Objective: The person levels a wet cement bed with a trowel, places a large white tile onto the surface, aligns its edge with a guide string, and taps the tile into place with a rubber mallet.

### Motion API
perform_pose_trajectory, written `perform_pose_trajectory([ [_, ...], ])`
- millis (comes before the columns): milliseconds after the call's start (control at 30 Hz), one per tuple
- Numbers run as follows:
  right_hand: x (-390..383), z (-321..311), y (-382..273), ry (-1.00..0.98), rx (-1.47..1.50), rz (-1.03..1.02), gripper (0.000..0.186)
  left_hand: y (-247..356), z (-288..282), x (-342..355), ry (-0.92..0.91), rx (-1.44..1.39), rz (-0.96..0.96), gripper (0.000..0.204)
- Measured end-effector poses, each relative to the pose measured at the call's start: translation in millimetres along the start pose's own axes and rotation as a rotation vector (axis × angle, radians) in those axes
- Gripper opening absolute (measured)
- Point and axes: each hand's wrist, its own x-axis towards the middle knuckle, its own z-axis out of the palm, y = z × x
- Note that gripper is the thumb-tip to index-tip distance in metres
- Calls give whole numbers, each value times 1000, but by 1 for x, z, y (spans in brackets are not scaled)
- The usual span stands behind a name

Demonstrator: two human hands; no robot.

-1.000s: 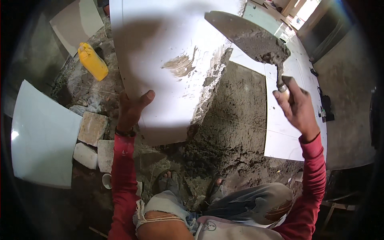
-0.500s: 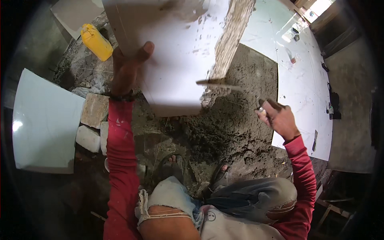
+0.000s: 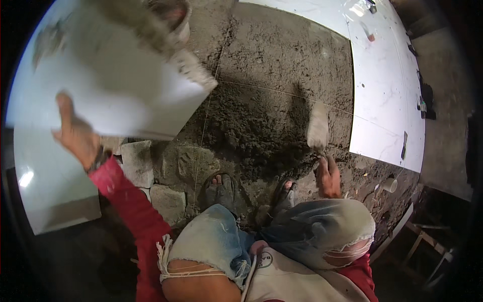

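We locate the white tile (image 3: 118,98) in the upper left of the frame, raised and tilted, its surface blurred and its right edge coated with grey mortar. We find the left hand (image 3: 79,140) at the tile's lower left edge, partly closed on it with the thumb raised along the face; the remaining fingers are largely hidden. We place the right hand (image 3: 329,177) right of centre, closed around the handle of a trowel (image 3: 317,127). The blade points toward the top of the frame, over the mortar bed (image 3: 297,48) — we cannot tell whether it touches. We note a string line (image 3: 282,92) crossing the bed, and laid tiles (image 3: 385,95) along its right side. A bucket (image 3: 184,31) stands at the top, partly behind the raised tile. We identify a pale panel (image 3: 55,186) at the left, stone blocks (image 3: 137,163) beside it, and sandalled feet (image 3: 220,194) at lower centre.
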Motion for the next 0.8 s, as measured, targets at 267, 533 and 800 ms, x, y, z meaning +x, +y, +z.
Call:
perform_pose_trajectory([
  [267, -55, 111, 64, 187, 800, 545, 26, 13, -164, -22, 78, 354, 231, 40],
  [533, 14, 197, 10, -403, 101, -99, 31, 2, -145, -48, 109, 796, 575, 41],
  [800, 40, 99, -7, -538, -848, -963, 19, 12, -173, -49, 150, 902, 530, 51],
])
